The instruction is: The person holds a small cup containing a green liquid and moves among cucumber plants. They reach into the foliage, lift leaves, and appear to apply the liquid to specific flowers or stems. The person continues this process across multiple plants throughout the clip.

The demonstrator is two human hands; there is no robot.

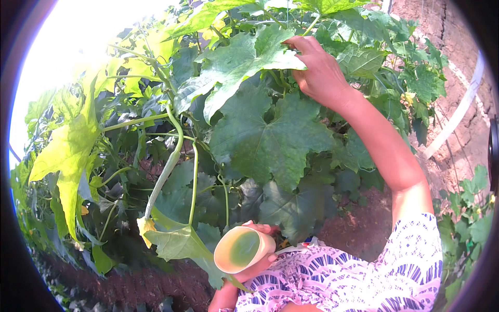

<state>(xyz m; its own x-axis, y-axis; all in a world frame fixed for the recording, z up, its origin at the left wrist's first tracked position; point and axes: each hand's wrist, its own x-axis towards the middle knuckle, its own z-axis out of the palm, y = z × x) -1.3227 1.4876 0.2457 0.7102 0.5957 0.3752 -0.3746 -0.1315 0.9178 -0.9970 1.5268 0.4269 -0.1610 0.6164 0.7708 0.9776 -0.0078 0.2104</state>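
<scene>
My left hand [257,269] is wrapped around a pale plastic cup [223,253] with green liquid [245,249] inside, held tilted close to my body. High among the vines, my right hand [321,74] reaches to the edge of a broad, lobed leaf [241,64]. Its fingers curl at the leaf's margin, and leaf partly covers them, so whether they grip anything is unclear. Left of the cup hangs a slender young luffa-like gourd [165,171], a yellow flower [145,230] still at its tip. Another large leaf [269,128] spreads below my right hand.
Dense vines with thin stems fill the middle and left. A bright yellow-green leaf [68,152] hangs at the left. Bare soil [167,286] lies underneath. On the right stand a cracked earthen wall [429,78], a pale strip [458,109] and more plants [475,226].
</scene>
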